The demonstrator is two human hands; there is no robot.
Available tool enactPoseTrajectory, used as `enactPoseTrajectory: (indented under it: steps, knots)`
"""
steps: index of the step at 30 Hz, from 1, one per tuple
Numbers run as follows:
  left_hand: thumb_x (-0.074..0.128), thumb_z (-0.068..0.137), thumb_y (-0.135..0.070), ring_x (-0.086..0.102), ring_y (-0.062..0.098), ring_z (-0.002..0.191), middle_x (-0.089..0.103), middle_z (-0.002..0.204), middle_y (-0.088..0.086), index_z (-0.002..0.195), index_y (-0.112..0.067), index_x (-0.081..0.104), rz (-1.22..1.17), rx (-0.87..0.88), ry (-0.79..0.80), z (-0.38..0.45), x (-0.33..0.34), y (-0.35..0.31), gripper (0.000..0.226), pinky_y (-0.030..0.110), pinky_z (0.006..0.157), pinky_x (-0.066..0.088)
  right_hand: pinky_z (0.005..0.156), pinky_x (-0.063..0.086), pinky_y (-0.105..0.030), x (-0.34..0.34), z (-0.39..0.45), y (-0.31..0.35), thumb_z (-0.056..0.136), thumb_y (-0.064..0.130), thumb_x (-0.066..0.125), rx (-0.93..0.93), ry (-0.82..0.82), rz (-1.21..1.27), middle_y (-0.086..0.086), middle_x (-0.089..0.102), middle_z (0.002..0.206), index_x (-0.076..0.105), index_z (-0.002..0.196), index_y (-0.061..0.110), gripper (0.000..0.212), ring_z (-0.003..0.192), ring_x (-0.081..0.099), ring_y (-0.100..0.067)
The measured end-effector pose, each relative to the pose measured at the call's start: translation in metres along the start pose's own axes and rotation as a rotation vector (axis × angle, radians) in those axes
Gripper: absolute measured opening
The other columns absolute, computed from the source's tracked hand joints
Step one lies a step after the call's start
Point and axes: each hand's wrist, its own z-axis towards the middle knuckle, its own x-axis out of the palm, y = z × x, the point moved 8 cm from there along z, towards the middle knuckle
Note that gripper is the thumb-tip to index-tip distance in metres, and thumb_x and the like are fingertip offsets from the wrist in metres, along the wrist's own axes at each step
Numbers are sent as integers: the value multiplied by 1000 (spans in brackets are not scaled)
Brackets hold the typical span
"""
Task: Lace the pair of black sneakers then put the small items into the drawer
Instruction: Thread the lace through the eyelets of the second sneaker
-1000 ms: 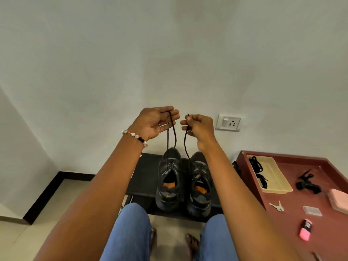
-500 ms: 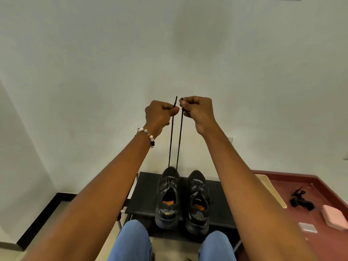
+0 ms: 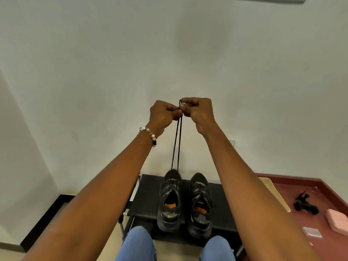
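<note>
Seated person pulls one sneaker's lace ends up level, lacing barely begun.

Nearest, at 6 o'clock, the black sneakers [image 3: 185, 202] sit side by side on a low black rack [image 3: 146, 200]. Small items [image 3: 306, 205] at 4 o'clock lie on the red desk [image 3: 320, 187] — not yet put away. Farther up, left hand [image 3: 162, 114] and right hand [image 3: 197, 110] touch, fingers curled, pinching both lace [image 3: 177, 144] ends taut — only the lowest eyelets look threaded.
</note>
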Motion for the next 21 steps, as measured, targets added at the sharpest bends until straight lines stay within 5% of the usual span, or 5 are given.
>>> enactPoseTrajectory:
  steps: [4,10,21]
  knots:
    - [74,82,-9,69,4,67,73,80,7,92,-5,76,58,48,72,6,2,-6,10,6,59,44,61,51,-15,4,2,4,84,-3,70,-4,98,-22,-13,71,93,71,107,-5,23,79,67,-17]
    - [72,83,-7,73,16,74,74,82,11,90,-3,76,41,58,126,13,4,-5,8,26,82,54,60,52,-16,5,5,2,83,-1,71,76,123,64,-12,71,90,71,104,-6,21,76,68,-17]
    - [68,87,-3,72,28,78,72,86,17,96,-1,72,-311,-71,149,6,16,10,10,37,76,60,65,43,-25,2,5,-7,83,12,76,192,41,33,-1,68,83,72,94,7,12,77,58,-10]
